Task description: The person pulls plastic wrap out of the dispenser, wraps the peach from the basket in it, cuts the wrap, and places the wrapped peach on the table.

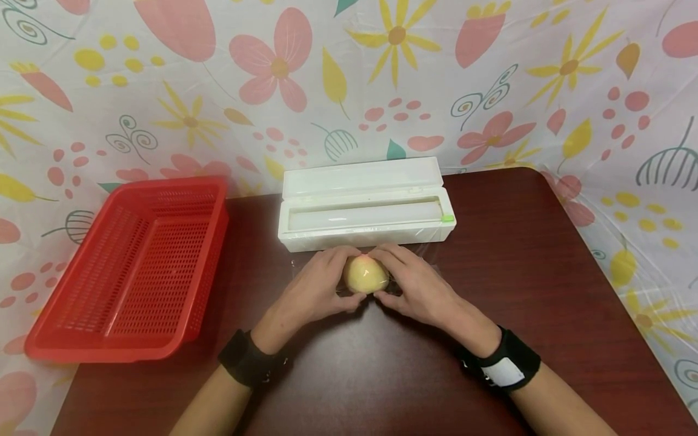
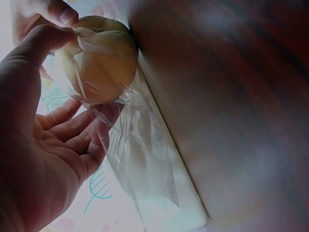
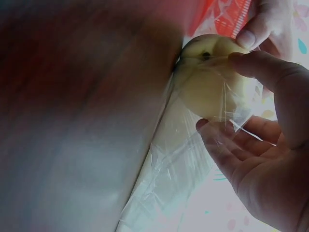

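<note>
A pale yellow peach point(image 1: 366, 276) with a pink blush at its top is held just over the table, in front of the film box. Clear plastic film lies over it, and more film point(image 2: 140, 154) hangs crumpled beside it in the left wrist view. My left hand point(image 1: 319, 281) grips the fruit's left side, thumb near its lower edge. On the other side my right hand point(image 1: 417, 284) holds it with curled fingers and thumb. In the right wrist view the peach point(image 3: 203, 89) shows a dark hollow at one end, with the right thumb pressing film there.
Behind the hands stands an open white cling film box point(image 1: 365, 236) with a roll inside and a green slider at its right end. A red plastic basket point(image 1: 209, 266) is at the table's left. A patterned cloth point(image 1: 382, 79) hangs behind the dark wooden table point(image 1: 518, 254).
</note>
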`<state>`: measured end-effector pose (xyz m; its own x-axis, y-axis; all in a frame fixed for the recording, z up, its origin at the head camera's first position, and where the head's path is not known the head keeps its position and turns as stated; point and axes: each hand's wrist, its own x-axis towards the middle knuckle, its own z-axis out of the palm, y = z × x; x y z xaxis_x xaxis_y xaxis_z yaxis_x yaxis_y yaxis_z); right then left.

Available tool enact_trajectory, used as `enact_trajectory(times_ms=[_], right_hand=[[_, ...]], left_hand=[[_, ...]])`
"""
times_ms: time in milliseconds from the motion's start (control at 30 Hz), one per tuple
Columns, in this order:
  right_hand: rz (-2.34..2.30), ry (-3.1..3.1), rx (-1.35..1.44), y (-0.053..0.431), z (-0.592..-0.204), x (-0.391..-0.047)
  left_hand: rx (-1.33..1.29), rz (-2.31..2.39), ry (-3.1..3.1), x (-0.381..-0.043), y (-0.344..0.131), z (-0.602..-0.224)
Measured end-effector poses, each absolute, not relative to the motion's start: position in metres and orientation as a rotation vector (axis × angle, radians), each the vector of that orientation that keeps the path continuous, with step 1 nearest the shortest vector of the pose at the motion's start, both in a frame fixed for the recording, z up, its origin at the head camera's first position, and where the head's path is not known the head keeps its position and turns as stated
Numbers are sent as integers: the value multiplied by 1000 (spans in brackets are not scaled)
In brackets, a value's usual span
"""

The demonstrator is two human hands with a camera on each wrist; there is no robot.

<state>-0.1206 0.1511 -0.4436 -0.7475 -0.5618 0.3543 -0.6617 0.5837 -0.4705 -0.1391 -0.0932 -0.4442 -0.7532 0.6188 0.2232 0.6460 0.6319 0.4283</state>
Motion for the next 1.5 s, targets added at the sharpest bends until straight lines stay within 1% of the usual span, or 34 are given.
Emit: enact_trajectory(times_ms=[667,1033,1500], right_hand=[[893,-2623,1013,153,-445,-120],[872,-2633,1021,153,-444,-121],[842,-2685,1003,153,-442,-121]], left_hand=[[-1056,-813,-2806,-139,-93,-445],[-1065,-711,-2780,-141,-94,-444],[-1046,-734,-2752,-141,-93,-444]])
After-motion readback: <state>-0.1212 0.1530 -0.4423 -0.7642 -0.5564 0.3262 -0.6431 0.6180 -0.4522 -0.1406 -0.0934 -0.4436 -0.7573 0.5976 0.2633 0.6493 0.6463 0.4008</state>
